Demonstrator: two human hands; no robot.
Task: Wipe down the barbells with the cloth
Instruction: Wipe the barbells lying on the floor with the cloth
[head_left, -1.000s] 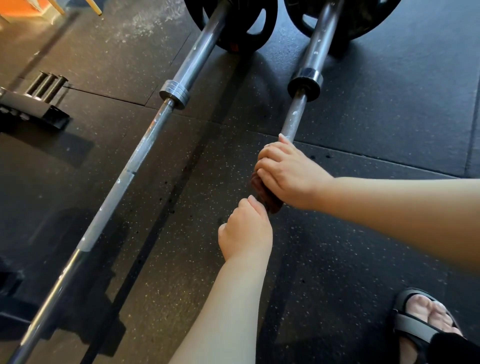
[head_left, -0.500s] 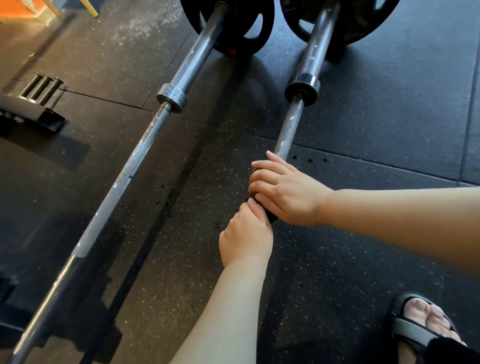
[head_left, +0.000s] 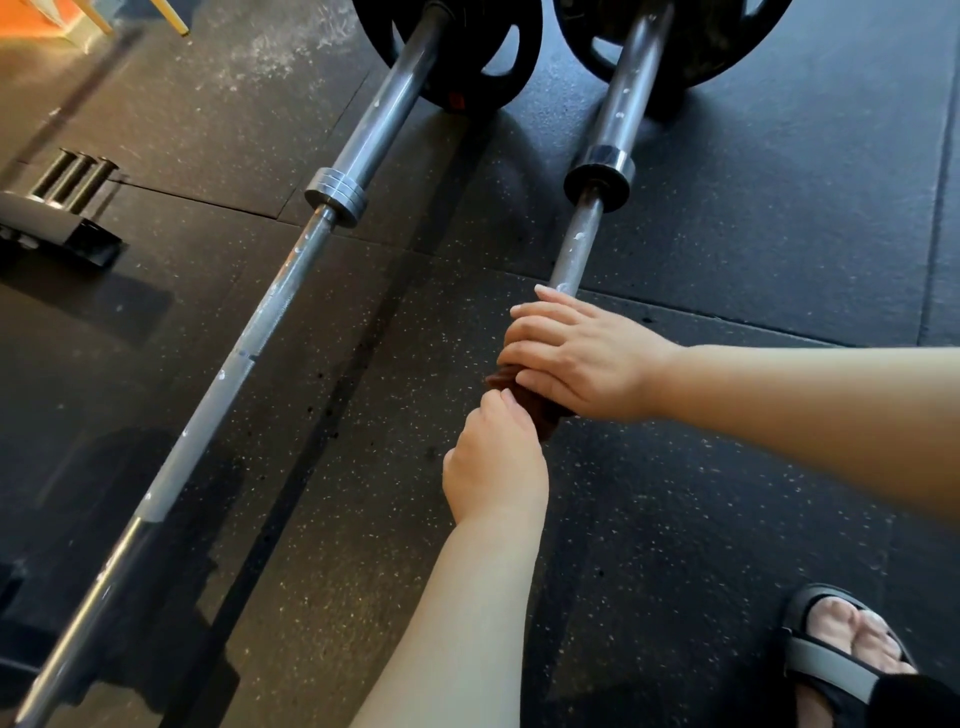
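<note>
Cloth (head_left: 537, 413) sits wrapped on the right barbell (head_left: 576, 249) under your right hand (head_left: 587, 358), which grips it. Your left hand (head_left: 493, 467) curls just behind, its hold hidden. You seem mid-wipe; next, slide toward the collar (head_left: 600, 179).

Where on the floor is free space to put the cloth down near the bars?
The floor strip between the left bar and the right bar is bare. So is the floor right of the right bar, and between the left forearm and the sandal. It is crowded where the left hand and right hand meet at the cloth.
</note>
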